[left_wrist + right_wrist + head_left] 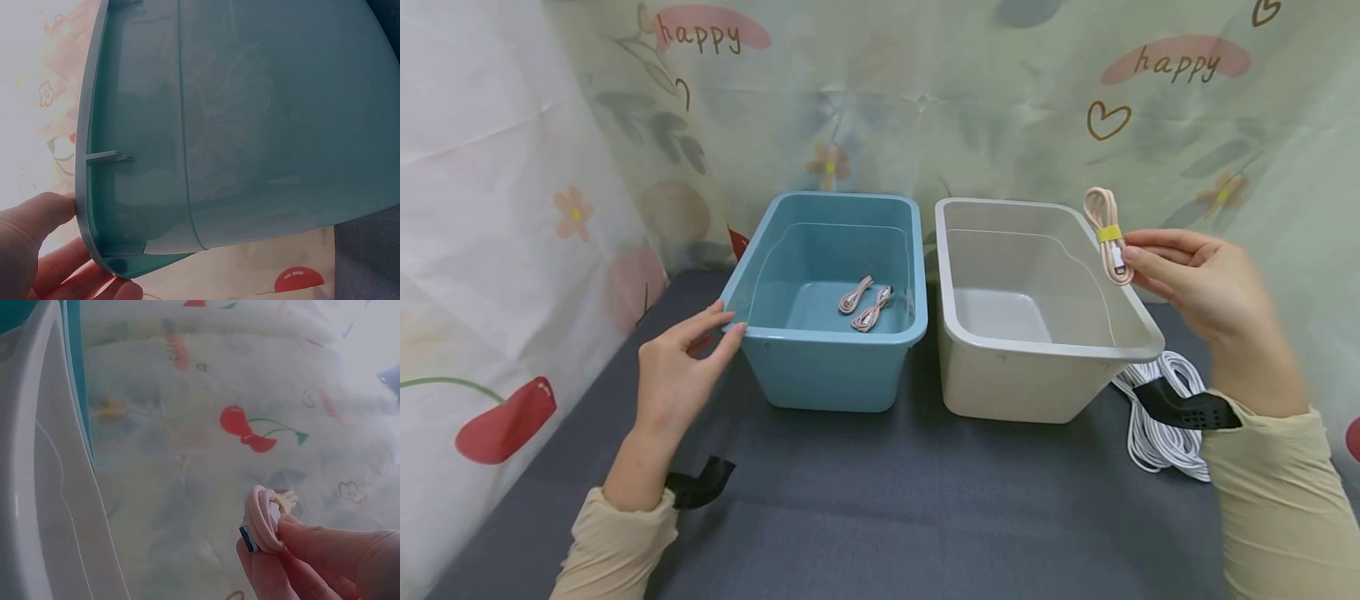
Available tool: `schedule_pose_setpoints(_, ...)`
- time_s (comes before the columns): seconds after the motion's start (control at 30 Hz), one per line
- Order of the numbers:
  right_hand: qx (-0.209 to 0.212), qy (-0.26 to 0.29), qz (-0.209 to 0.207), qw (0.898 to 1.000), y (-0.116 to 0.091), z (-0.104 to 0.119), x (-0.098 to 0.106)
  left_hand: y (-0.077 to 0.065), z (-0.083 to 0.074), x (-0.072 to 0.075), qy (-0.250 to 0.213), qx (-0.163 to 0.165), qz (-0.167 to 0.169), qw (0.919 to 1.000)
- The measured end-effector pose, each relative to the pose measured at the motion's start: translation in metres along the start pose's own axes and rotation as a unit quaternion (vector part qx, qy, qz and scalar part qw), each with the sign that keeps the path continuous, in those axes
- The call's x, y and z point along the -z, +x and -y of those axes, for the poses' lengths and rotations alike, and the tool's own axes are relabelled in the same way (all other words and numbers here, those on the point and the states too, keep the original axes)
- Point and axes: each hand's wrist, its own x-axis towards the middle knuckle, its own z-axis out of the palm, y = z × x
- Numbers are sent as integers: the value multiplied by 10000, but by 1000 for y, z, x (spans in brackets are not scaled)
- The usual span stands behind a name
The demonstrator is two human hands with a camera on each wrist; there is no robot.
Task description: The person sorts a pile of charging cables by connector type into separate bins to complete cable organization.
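My right hand [1206, 279] pinches a pale pink charging cable [1099, 205], folded into loops and bound by a yellow band. It is up in the air over the right side of the beige bin [1037, 343]. In the right wrist view, the cable's metal USB plug [248, 539] sticks out beside my fingers. My left hand [677, 375] holds the front left corner of the blue bin [827, 336] by its rim, thumb and fingertips on either side of the corner. Two bundled pink cables [867, 313] lie on the blue bin's floor.
To the right of the beige bin, a coil of white cable [1161, 442] lies on the dark tablecloth [925, 508], partly behind my right wrist. The two bins stand side by side with a narrow gap. A patterned curtain [880, 108] hangs close behind them.
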Motion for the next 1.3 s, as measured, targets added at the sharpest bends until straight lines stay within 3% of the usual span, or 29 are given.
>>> schedule_pose_setpoints(0.3, -107, -44, -1, 9999, 16, 10, -32, 0, 0, 0, 34, 61, 35, 10000)
schedule_pose_setpoints(0.5, -20, 141, 253, 9996, 27, 13, -54, 0, 1, 0, 80, 79, 37, 9999)
schedule_pose_setpoints(0.93, -253, -410, 358, 9982, 47, 18, -100, 0, 0, 0, 18, 69, 34, 10000)
schedule_pose_setpoints(1.3, -373, -490, 357, 9975, 66, 19, -134, 0, 1, -1, 23, 7, -27, 10000)
